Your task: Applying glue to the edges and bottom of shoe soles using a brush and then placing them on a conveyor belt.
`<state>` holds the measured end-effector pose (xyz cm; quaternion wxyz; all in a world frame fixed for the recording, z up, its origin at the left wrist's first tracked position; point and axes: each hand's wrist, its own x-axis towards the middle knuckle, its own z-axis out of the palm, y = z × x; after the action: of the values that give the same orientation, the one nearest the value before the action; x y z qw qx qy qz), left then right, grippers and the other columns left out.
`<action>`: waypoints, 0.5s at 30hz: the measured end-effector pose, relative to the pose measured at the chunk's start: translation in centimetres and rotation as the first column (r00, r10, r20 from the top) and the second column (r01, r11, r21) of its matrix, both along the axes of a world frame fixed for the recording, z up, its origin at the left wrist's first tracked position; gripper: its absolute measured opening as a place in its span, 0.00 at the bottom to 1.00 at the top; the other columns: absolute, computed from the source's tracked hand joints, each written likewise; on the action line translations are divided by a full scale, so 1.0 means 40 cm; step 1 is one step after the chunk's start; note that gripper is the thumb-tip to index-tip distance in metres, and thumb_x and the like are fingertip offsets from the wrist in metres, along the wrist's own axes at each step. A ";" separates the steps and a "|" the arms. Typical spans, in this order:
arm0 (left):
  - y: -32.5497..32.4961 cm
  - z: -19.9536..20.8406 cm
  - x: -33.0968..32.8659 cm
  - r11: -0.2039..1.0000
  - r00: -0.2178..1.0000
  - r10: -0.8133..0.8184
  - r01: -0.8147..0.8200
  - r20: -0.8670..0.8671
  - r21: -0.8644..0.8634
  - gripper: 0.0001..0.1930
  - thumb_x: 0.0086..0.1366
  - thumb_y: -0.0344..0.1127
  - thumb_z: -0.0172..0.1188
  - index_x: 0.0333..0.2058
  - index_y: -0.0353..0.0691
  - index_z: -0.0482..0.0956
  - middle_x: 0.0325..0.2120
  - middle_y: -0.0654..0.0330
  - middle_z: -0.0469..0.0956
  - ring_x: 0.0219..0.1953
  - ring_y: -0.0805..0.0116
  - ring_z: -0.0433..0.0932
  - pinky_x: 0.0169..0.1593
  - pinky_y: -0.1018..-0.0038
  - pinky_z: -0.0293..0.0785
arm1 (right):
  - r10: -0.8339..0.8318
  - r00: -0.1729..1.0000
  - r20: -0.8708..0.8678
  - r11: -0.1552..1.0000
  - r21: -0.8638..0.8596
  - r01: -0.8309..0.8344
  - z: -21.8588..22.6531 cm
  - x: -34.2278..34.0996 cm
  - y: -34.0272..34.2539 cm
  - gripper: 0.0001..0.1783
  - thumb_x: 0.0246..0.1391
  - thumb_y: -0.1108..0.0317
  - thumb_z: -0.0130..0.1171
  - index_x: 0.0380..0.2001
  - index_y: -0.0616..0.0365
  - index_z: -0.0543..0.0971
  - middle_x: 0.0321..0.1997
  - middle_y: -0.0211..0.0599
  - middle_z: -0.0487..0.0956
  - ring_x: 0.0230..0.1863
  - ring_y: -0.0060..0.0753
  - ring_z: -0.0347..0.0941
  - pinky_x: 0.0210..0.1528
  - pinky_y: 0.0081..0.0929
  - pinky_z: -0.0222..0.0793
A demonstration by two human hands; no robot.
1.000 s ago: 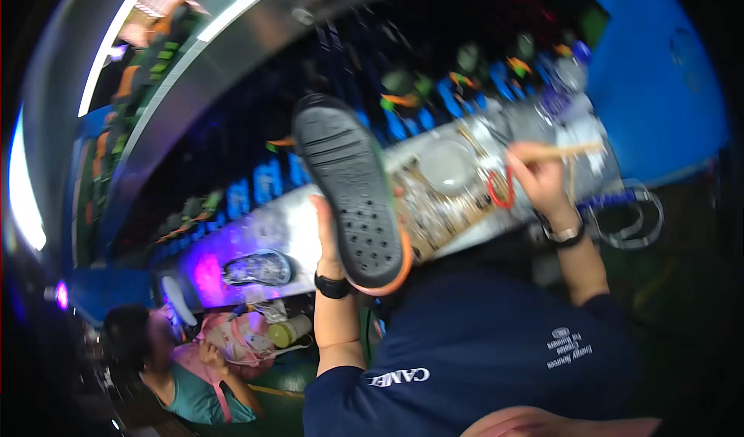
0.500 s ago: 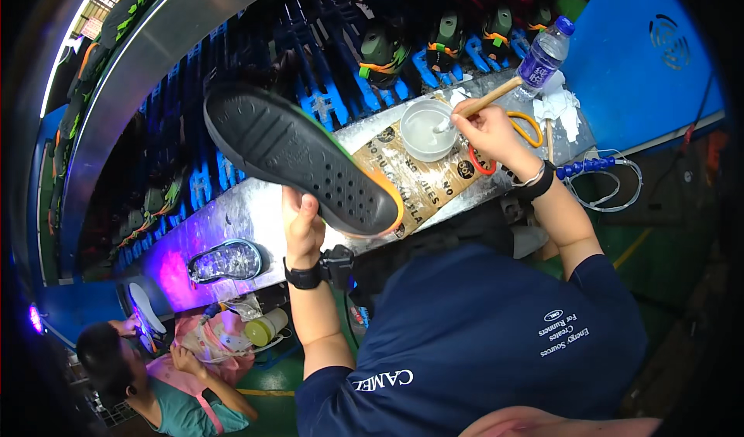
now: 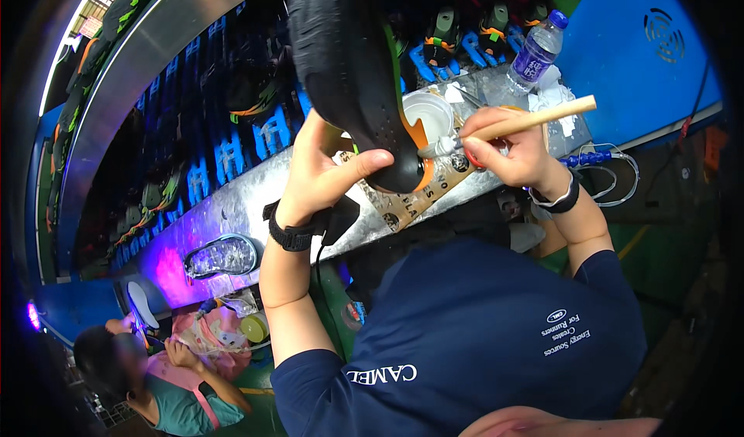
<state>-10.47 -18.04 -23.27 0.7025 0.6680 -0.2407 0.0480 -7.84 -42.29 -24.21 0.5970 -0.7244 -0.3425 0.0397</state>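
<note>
1. Left hand (image 3: 322,170) grips the black shoe sole (image 3: 349,73), thumb pressed on its near end, up above the table (image 3: 260,201)!
2. Right hand (image 3: 511,146) pinches the wooden-handled brush (image 3: 535,119), bristles at the sole's orange edge!
3. White tub (image 3: 435,114) sits behind, partly hidden.

- A tub (image 3: 427,101) is standing on the bench (image 3: 265,202), left of a bottle (image 3: 536,56).
- A brush (image 3: 544,117) is pointing rightward from a shoe (image 3: 349,69).
- A sole (image 3: 222,257) is lying farther left, on the bench.
</note>
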 end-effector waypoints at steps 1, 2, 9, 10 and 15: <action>-0.004 0.001 -0.002 0.999 1.000 -0.030 0.030 -0.002 0.029 0.28 0.43 0.26 0.63 0.45 0.34 0.61 0.38 0.56 0.70 0.40 0.68 0.71 0.41 0.74 0.68 | -0.010 0.997 0.082 1.000 0.013 0.009 -0.002 0.008 0.000 0.04 0.43 0.76 0.54 0.26 0.62 0.73 0.22 0.26 0.69 0.18 0.09 0.60 0.18 0.08 0.52; -0.008 0.004 -0.004 0.999 1.000 -0.031 0.031 -0.003 0.031 0.28 0.43 0.26 0.63 0.45 0.34 0.61 0.38 0.56 0.70 0.40 0.68 0.71 0.41 0.74 0.68 | -0.035 0.988 0.147 0.999 0.042 0.029 0.000 0.013 0.005 0.04 0.43 0.76 0.54 0.26 0.62 0.72 0.22 0.26 0.69 0.18 0.09 0.59 0.18 0.08 0.52; -0.002 0.026 -0.003 0.995 0.998 0.065 -0.066 0.013 0.075 0.27 0.43 0.27 0.64 0.43 0.33 0.62 0.34 0.56 0.72 0.36 0.69 0.73 0.38 0.76 0.70 | -0.023 0.961 0.276 0.999 0.036 0.014 0.001 0.021 0.005 0.03 0.42 0.77 0.53 0.25 0.63 0.73 0.23 0.30 0.71 0.20 0.14 0.63 0.19 0.11 0.56; 0.003 0.027 -0.003 0.989 0.993 0.091 -0.099 0.074 0.111 0.26 0.44 0.27 0.64 0.42 0.32 0.63 0.33 0.56 0.72 0.35 0.70 0.73 0.37 0.76 0.71 | -0.006 0.973 0.230 1.000 0.017 0.003 0.000 0.014 0.001 0.03 0.41 0.77 0.53 0.25 0.62 0.73 0.23 0.31 0.72 0.20 0.15 0.63 0.20 0.12 0.57; 0.001 0.035 -0.003 0.973 0.986 0.107 -0.131 0.131 0.189 0.24 0.44 0.27 0.64 0.41 0.32 0.64 0.33 0.56 0.73 0.35 0.70 0.73 0.39 0.76 0.69 | 0.020 0.980 0.197 0.997 0.068 -0.034 -0.004 -0.019 0.000 0.03 0.41 0.77 0.53 0.24 0.63 0.73 0.23 0.33 0.72 0.21 0.16 0.64 0.21 0.14 0.59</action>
<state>-10.60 -18.02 -21.86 0.6130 0.7435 -0.2454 0.1060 -8.59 -42.28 -24.37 0.5850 -0.6984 -0.4108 -0.0360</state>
